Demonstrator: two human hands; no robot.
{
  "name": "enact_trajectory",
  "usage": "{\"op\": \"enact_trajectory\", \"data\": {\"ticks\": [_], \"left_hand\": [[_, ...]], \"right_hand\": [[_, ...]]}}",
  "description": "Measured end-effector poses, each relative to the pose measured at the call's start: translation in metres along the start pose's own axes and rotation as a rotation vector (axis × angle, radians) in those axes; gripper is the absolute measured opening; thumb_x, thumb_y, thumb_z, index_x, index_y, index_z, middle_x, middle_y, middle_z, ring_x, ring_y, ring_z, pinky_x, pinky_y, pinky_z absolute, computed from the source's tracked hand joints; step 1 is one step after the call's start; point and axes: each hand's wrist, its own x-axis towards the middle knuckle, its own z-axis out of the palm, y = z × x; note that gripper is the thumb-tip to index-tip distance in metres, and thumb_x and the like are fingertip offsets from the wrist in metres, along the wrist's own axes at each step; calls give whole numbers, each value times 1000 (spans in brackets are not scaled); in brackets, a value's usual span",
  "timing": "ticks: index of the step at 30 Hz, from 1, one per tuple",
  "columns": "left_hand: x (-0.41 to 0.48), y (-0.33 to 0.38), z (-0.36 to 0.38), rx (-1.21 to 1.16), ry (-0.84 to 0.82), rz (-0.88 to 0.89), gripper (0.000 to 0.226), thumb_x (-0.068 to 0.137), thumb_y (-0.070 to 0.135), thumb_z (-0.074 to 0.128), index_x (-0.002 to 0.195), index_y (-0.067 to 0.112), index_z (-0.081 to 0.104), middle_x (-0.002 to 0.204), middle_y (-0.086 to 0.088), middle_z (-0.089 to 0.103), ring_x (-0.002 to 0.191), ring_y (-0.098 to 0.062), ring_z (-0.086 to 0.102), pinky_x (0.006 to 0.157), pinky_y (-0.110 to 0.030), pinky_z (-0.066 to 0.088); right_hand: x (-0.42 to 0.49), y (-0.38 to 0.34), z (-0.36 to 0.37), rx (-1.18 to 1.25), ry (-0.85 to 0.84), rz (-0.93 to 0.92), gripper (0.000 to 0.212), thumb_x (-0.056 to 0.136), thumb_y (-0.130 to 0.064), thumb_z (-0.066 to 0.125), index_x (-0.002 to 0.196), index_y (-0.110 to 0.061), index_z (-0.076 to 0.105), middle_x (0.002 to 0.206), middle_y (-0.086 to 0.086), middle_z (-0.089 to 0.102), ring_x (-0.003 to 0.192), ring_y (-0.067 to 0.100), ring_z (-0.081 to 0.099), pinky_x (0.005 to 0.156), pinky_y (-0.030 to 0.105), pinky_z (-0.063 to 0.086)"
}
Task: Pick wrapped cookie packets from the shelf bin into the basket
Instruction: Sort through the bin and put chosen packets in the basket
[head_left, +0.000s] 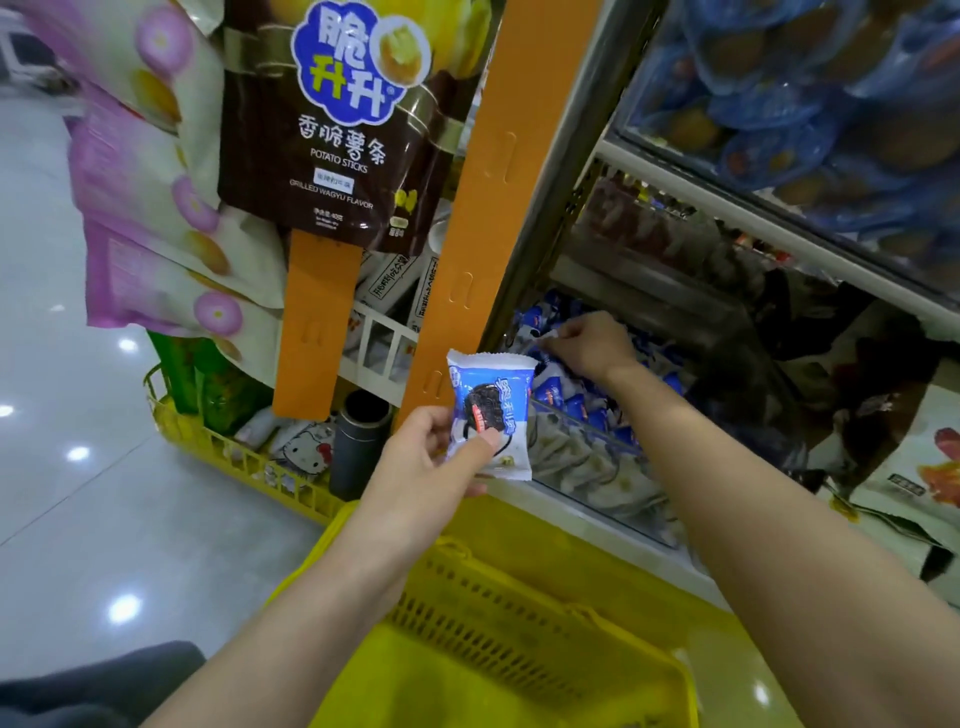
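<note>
left hand (426, 460): fingers clamped on cookie packet (491, 410) lower edge, near basket (498, 608) rim;
right hand (592, 345): fingers pinch bin packet (550, 332) edge inside shelf bin (587, 467), behind clear front

Single head-worn wide-angle view, facing forward and steeply down, close over the shelf bin (623, 512), with the yellow basket (493, 613) directly below.

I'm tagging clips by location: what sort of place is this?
Probably a shop's snack aisle: a hanging potato sticks bag, a shelf bin full of wrapped cookie packets, and a yellow shopping basket.
</note>
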Motion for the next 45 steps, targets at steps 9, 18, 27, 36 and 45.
{"op": "enact_trajectory", "data": {"ticks": [9, 18, 27, 36, 45], "left_hand": [[-8, 5, 2, 7, 84, 6, 27, 90, 26, 57, 115, 22, 49, 107, 7, 63, 86, -3, 61, 56, -10, 50], [-21, 5, 11, -49, 0, -156, 24, 94, 22, 50, 117, 15, 48, 102, -3, 66, 82, -11, 64, 51, -23, 51], [-30, 9, 10, -157, -173, -165, 59, 70, 35, 69, 123, 16, 49, 108, -7, 70, 96, -23, 68, 86, -43, 53], [-28, 11, 7, -106, -282, -105, 55, 66, 30, 70, 117, 21, 54, 102, -1, 72, 92, -17, 69, 75, -32, 57], [-15, 4, 1, -150, -174, -187, 29, 89, 16, 56, 118, 12, 57, 101, -6, 72, 90, -17, 69, 70, -24, 56]], "right_hand": [[-60, -8, -47, 498, 380, -129, 8, 89, -23, 60, 85, -18, 64, 80, 1, 66, 71, 9, 59, 66, 23, 45], [-158, -26, -44, 801, -206, -67, 12, 89, -13, 60, 78, -14, 64, 66, -3, 69, 58, 8, 63, 48, 18, 48], [-182, -29, -33, 714, -226, -138, 8, 87, -17, 62, 82, -12, 66, 77, 6, 65, 66, 8, 61, 54, 16, 52], [-164, -13, -39, 701, -461, 54, 18, 90, -32, 57, 97, -19, 66, 90, 1, 74, 82, 16, 70, 69, 22, 57], [-68, -19, -52, 774, 145, 153, 20, 92, -20, 56, 78, -6, 55, 69, 8, 61, 50, 6, 62, 48, 19, 53]]}}
